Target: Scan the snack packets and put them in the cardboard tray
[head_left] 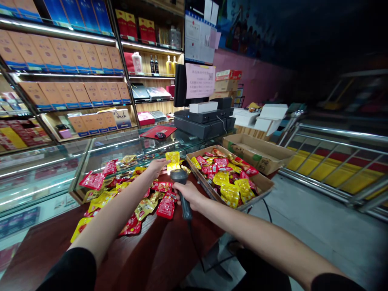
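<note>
"What's the right hand (189, 194) on?"

"A black corded barcode scanner (179, 176), fingers (178, 187) closed round its handle"

"And the left hand (156, 166)?"

"Its fingers (163, 162) are extended, touching a yellow snack packet (172, 161) at frame centre, over the dark red worktop (145, 258). Can't tell if they grip it. A cardboard tray (239, 182) of packets sits just right"
</note>
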`<action>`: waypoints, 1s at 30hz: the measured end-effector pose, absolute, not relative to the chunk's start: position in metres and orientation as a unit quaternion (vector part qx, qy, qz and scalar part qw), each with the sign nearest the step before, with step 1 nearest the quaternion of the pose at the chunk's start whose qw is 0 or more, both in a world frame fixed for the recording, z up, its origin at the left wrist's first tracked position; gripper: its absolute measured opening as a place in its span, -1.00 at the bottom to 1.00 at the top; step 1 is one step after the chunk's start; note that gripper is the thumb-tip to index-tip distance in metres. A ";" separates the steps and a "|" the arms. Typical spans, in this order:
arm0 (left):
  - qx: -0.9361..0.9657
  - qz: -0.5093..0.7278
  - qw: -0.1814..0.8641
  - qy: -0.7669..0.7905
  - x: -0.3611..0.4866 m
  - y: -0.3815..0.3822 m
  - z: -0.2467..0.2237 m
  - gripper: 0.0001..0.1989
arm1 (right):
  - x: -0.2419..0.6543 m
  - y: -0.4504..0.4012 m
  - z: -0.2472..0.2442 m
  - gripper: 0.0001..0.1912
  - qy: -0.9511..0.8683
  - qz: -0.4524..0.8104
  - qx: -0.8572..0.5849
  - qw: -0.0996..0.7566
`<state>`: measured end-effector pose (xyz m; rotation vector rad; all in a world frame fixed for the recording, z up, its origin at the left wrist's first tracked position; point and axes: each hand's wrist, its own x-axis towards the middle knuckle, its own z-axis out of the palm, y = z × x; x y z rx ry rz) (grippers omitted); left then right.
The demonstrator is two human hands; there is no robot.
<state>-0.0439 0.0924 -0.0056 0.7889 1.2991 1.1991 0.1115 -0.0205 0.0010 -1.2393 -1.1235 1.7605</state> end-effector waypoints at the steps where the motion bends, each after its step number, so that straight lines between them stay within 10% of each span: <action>1: 0.336 0.510 0.568 0.552 -0.044 0.093 -0.006 -0.73 | 0.112 -0.020 0.000 -0.85 -0.433 0.681 -0.476 0.349; 10: 0.333 0.487 0.601 0.539 -0.037 0.088 0.000 -0.86 | 0.125 0.003 0.000 -0.88 -0.468 0.547 -0.483 0.499; 30: 0.411 0.325 0.708 0.474 0.129 0.158 0.065 -0.81 | 0.289 0.115 0.057 -0.91 -0.268 0.624 -0.507 0.530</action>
